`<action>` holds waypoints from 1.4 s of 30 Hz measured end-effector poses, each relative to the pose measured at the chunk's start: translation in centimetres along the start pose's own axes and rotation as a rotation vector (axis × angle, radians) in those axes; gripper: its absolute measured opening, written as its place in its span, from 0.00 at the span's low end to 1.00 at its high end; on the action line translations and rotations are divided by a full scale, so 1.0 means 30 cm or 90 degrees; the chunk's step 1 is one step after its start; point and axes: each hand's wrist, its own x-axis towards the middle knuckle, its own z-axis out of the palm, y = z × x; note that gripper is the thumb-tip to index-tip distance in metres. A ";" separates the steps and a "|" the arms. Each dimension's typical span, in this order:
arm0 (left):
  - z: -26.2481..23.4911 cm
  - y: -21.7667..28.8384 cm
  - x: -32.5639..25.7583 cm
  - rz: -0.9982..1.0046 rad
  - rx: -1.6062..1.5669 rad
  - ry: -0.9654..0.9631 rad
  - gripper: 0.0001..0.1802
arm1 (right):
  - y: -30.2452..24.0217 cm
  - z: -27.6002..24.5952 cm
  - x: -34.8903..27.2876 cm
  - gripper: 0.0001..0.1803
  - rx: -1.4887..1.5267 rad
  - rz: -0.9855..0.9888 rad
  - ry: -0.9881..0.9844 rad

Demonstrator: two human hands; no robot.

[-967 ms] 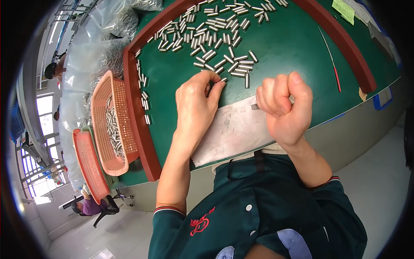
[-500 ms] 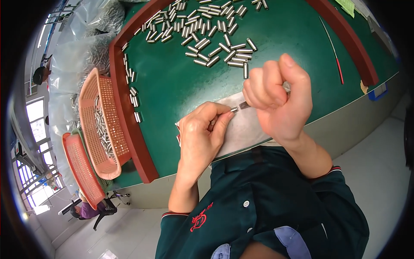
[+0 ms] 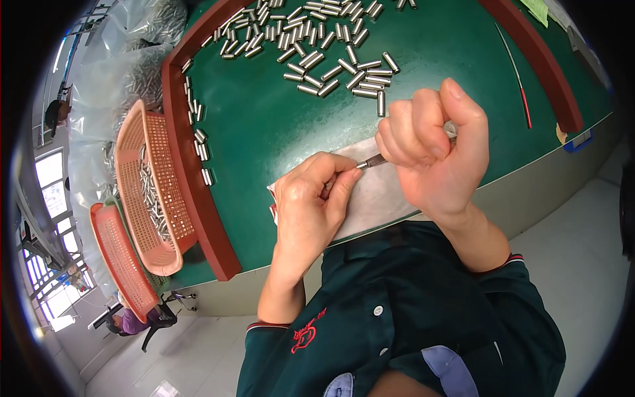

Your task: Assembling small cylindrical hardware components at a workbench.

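Dark green short-sleeved work shirt (image 3: 423, 317), white buttons, red chest emblem at 7 o'clock, red-striped sleeve cuffs, bare forearms.

metal pin (image 3: 372, 161) mostly hidden inside both hands, cloth (image 3: 383, 192) partly covered

Clear plastic bags (image 3: 142, 49) lie bunched at the far left beyond the table's red rim, a yellow-green paper label (image 3: 537, 9) lies far right, and a small blue tag (image 3: 577, 141) sticks on the table's right edge.
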 end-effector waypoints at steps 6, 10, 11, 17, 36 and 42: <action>-0.006 0.003 0.004 -0.001 0.024 -0.015 0.04 | 0.002 -0.002 0.000 0.25 -0.001 -0.001 -0.011; -0.006 0.003 0.006 0.001 0.025 -0.017 0.05 | 0.003 0.000 0.002 0.25 -0.010 -0.006 -0.011; -0.005 0.002 0.006 -0.001 0.023 -0.018 0.05 | 0.004 0.000 0.003 0.25 -0.013 -0.009 -0.014; -0.006 -0.005 0.007 0.000 0.016 -0.019 0.05 | 0.010 -0.012 0.003 0.24 0.002 -0.017 -0.048; 0.003 -0.023 0.005 0.073 0.018 -0.012 0.05 | 0.014 0.027 -0.003 0.25 -0.075 0.026 0.004; -0.003 -0.021 0.011 0.083 0.024 -0.032 0.05 | 0.011 0.046 -0.007 0.24 -0.173 0.051 0.013</action>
